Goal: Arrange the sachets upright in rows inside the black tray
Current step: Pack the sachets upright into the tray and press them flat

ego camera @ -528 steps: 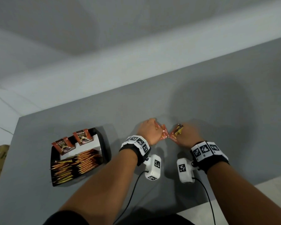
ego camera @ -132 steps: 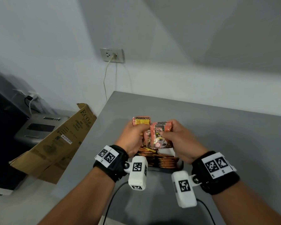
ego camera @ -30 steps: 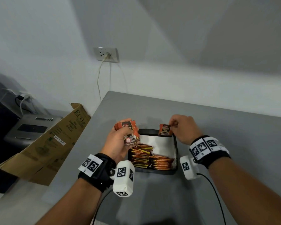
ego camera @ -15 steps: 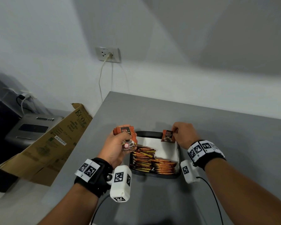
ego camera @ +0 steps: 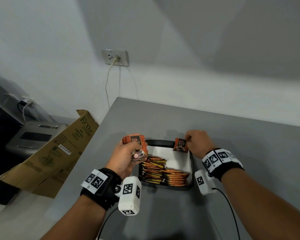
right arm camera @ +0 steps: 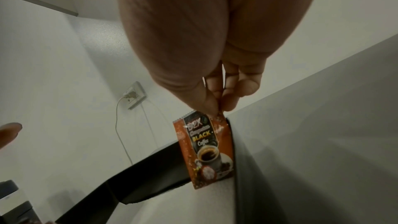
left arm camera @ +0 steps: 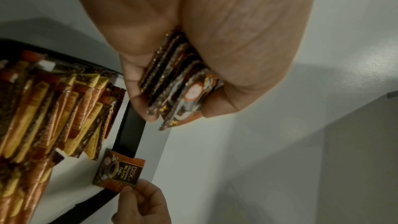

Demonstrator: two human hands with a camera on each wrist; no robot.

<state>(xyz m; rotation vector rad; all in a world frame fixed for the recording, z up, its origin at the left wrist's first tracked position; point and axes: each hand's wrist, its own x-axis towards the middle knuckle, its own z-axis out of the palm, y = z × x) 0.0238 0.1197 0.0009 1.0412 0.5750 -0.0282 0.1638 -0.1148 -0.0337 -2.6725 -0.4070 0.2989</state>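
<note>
While the right hand (ego camera: pixel 197 143) pinches a single sachet (ego camera: pixel 180 144) by its top corner at the far right corner of the black tray (ego camera: pixel 191 168), best to lower it straight down. Keep it upright, printed face toward the body, foot on the white liner (ego camera: pixel 176 157), back against the far wall. Let go only once it leans steady; seen from the right wrist, the bottom edge looks at or near the liner, though contact cannot be confirmed. Avoid pushing sideways: thin foil like this probably buckles or slides flat.

Meanwhile the left hand (ego camera: pixel 126 157), curled round a fanned stack of sachets (ego camera: pixel 137 147), hovers just over the tray's left rim. Hold that bundle firm but loose enough to peel off the next one, and keep it clear of the packed rows (ego camera: pixel 160 173) filling the near half of the tray, since a brush could likely topple them. Then feed the following sachet beside the placed one, building the back row leftward along the far wall of the tray on the grey table (ego camera: pixel 232 153).
</note>
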